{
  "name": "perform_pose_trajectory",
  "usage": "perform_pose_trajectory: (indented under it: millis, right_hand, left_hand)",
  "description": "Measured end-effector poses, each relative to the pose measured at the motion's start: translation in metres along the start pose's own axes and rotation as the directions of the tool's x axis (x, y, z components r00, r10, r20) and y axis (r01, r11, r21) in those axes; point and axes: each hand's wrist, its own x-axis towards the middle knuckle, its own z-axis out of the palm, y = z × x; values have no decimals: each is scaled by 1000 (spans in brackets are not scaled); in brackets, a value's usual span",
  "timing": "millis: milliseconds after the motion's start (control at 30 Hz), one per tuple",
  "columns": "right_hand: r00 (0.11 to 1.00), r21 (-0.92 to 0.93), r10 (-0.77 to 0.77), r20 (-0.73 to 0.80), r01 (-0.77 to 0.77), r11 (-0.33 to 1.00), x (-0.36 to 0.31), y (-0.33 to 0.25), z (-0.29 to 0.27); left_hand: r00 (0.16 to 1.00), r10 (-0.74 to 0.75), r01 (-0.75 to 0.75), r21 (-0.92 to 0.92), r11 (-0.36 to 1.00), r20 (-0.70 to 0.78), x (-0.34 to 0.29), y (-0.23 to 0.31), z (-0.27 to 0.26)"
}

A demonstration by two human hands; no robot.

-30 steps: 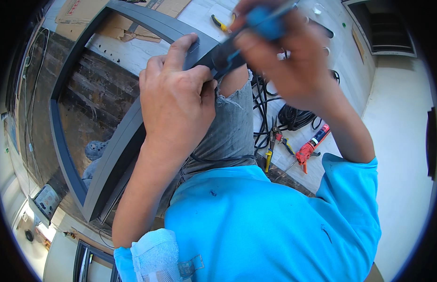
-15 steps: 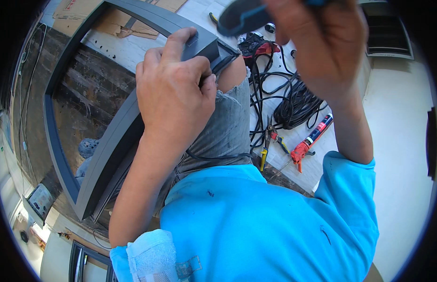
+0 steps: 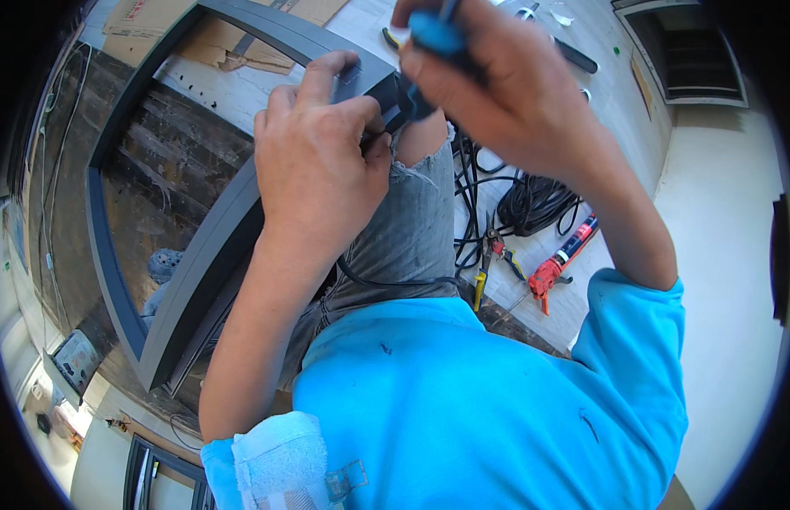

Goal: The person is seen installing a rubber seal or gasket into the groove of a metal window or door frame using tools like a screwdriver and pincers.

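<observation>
A dark grey window frame (image 3: pixel 191 289) lies tilted over my left side, with one corner resting by my bent knee in ripped grey jeans (image 3: pixel 407 238). My left hand (image 3: pixel 318 161) grips the frame near that corner, its fingers over the top face and the thumb curled at the side. My right hand (image 3: pixel 514 93) is closed around a black-and-blue tool (image 3: pixel 437 36), blurred by motion, so its kind is unclear. The tool's dark end is down at the frame's corner; whether it touches is hard to tell.
On the floor to the right lie a coiled black cable (image 3: pixel 535 204), red-and-yellow snips (image 3: pixel 494 246) and a red caulking gun (image 3: pixel 548 276) with a tube. Cardboard (image 3: pixel 242 53) lies beyond the frame. A dark-framed unit (image 3: pixel 684 51) stands at the far right.
My right hand has swung down and left with the tool, bringing it to the frame's corner. The left hand keeps its grip; the frame has shifted slightly.
</observation>
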Motion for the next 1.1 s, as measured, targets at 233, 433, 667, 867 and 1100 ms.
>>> perform_pose_trajectory:
  millis: [233, 433, 667, 867, 1100]
  right_hand:
    - [991, -12, -116, -61, 115, 993, -4, 18, 19]
    - [891, -55, -204, -405, 199, 978, -5, -5, 17]
    - [922, -76, -111, -370, 88, 993, -1, -20, 21]
    - [988, 158, -54, -142, 77, 984, -6, 13, 23]
    - [715, 214, -19, -699, 235, 948, 4, -47, 22]
  left_hand:
    - [995, 71, -74, -43, 996, -71, 1, -4, 4]
    - [999, 4, -4, -7, 1000, -32, -5, 0, 2]
    - [993, 49, -47, 18, 999, -104, -4, -3, 6]
    - [992, 73, -71, 22, 997, -101, -4, -1, 6]
    - [988, 70, -67, 26, 997, -139, -7, -4, 7]
